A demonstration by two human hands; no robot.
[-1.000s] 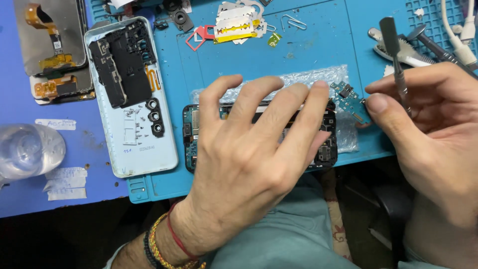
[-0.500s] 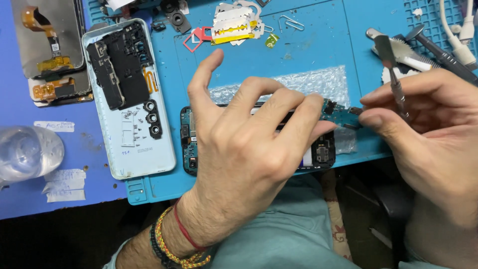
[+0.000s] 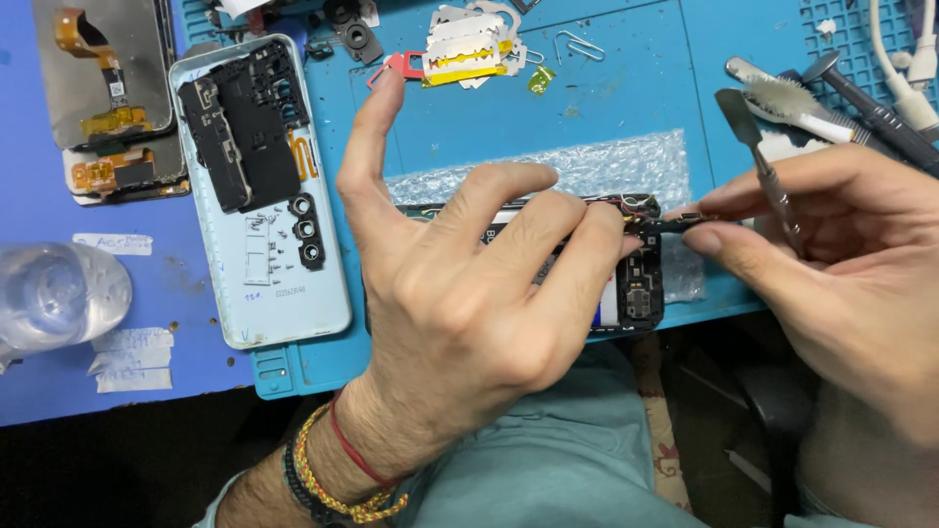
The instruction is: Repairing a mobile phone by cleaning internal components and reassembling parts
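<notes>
While both hands meet over it, an opened phone (image 3: 636, 284) lies at the near edge of the blue mat (image 3: 626, 88).

Nearest, the left hand (image 3: 469, 293) is spread over the phone, index finger raised, the other fingertips pressing down on its body so that only the right end with its dark circuit boards shows. The right hand (image 3: 841, 264) pinches a small dark part (image 3: 675, 223) between thumb and forefinger at the phone's top right corner, with a thin metal spudger (image 3: 758, 156) tucked in the same hand. A strip of bubble wrap (image 3: 587, 166) lies under and just beyond the phone. A pale back cover (image 3: 259, 191) rests toward the mat's left edge, razor blades (image 3: 469, 44) near its far edge, a toothbrush (image 3: 792, 103) at the far right corner.
</notes>
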